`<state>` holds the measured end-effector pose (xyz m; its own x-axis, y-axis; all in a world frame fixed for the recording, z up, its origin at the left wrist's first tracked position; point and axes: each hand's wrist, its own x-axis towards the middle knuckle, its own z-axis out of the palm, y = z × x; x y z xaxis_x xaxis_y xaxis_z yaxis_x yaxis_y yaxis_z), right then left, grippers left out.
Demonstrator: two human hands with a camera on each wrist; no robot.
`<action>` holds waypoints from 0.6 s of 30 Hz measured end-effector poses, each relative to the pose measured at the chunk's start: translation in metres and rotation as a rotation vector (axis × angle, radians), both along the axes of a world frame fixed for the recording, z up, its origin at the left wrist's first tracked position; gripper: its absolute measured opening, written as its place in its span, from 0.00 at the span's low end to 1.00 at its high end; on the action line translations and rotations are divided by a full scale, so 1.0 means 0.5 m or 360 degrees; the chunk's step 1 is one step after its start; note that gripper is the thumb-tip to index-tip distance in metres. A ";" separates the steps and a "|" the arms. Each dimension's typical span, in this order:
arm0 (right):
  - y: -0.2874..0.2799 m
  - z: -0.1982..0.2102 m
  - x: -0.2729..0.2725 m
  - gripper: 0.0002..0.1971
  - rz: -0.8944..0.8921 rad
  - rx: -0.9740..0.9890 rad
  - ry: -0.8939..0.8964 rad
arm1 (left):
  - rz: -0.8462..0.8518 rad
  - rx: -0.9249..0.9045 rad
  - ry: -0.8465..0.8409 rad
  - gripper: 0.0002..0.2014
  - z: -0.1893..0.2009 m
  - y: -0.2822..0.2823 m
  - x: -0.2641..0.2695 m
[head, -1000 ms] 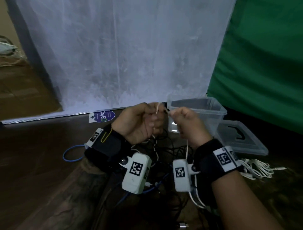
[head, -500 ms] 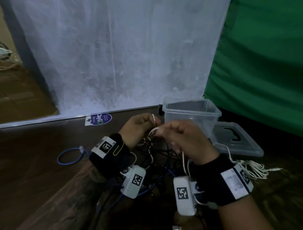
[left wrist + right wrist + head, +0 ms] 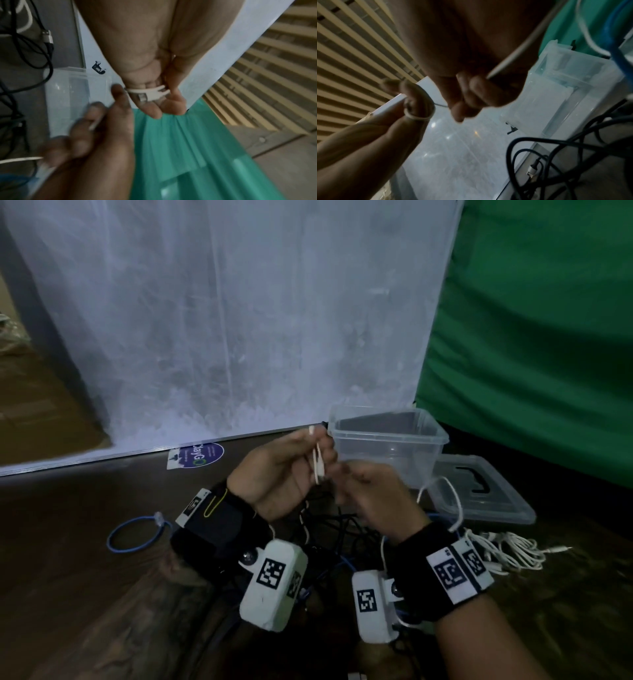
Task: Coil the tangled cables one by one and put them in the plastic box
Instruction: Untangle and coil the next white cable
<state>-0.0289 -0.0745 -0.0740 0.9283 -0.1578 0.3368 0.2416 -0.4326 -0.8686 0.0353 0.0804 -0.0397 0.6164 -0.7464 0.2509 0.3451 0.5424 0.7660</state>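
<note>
We see the white cable (image 3: 318,465) in the air just in front of the box (image 3: 387,440), held between both hands. The left hand (image 3: 281,474) pinches it with thumb and fingers, one end standing up above the fingertips. The right hand (image 3: 373,498) has its fingers curled around the same cable, which runs back in a loop past the wrist.

The box stands open on a dark wooden floor (image 3: 68,542), its lid (image 3: 479,494) lying flat beside it to the right. Black cables (image 3: 342,529) lie tangled under the hands, a blue loop (image 3: 137,534) lies to the left, and a white bundle (image 3: 507,549) to the right. Behind are a white sheet (image 3: 239,320) and a green cloth (image 3: 531,337).

The left wrist view shows what the head view does not: a white connector (image 3: 150,93) lying across the left fingers, with a metal tip. The right wrist view shows a cable turn, perhaps wound around a left finger (image 3: 418,108), though the picture is blurred.
</note>
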 end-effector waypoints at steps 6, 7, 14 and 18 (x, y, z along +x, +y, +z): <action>0.022 0.026 -0.036 0.13 0.0379 -0.0310 0.0198 | 0.0542 0.0075 -0.0049 0.09 -0.028 -0.002 0.040; 0.022 0.032 -0.039 0.11 0.0352 -0.0347 0.0120 | 0.0608 0.0175 -0.0197 0.09 -0.033 -0.004 0.039; 0.009 0.042 -0.037 0.12 0.0059 -0.0076 -0.0418 | 0.0349 0.0584 -0.0591 0.08 -0.047 -0.025 0.008; 0.010 0.024 -0.024 0.08 -0.0130 0.0016 -0.0504 | 0.0130 0.0622 -0.0474 0.11 -0.041 -0.019 0.002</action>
<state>-0.0410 -0.0697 -0.0620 0.7619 -0.2322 0.6046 0.4652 -0.4534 -0.7603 0.0364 0.0708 -0.0601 0.6208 -0.7721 0.1358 0.0487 0.2109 0.9763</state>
